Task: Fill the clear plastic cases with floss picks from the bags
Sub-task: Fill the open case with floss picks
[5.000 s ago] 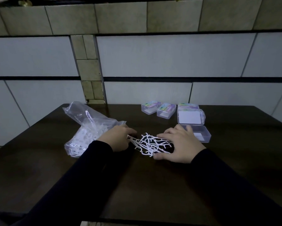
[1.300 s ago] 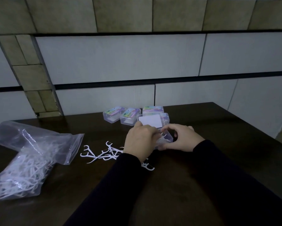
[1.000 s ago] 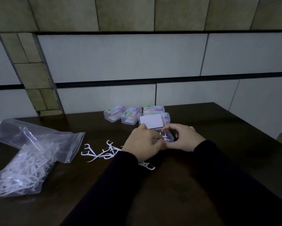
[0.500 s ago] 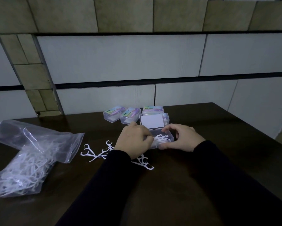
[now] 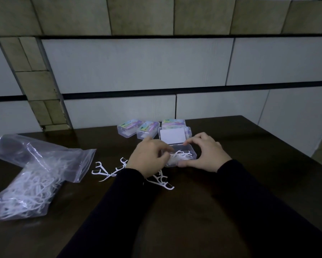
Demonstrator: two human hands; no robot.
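Note:
An open clear plastic case (image 5: 192,153) lies on the dark table with its lid (image 5: 173,136) raised behind it. White floss picks (image 5: 183,155) lie inside it. My right hand (image 5: 205,152) grips the case, thumb at its near edge and fingers at its far right rim. My left hand (image 5: 149,157) sits at the case's left end with curled fingers over the picks there. Loose floss picks (image 5: 108,171) lie scattered on the table beside and under my left hand. A clear zip bag (image 5: 35,175) of floss picks lies at the left.
Three closed clear cases with coloured labels (image 5: 129,127) (image 5: 148,129) (image 5: 173,122) stand in a row behind the open one. A tiled wall rises behind the table's far edge. The table's right edge (image 5: 286,142) runs diagonally near my right arm.
Five seconds ago both hands gathered loose picks by the bag. Since then my left hand brought picks to the case, and more picks now lie inside it. My right hand has kept its grip.

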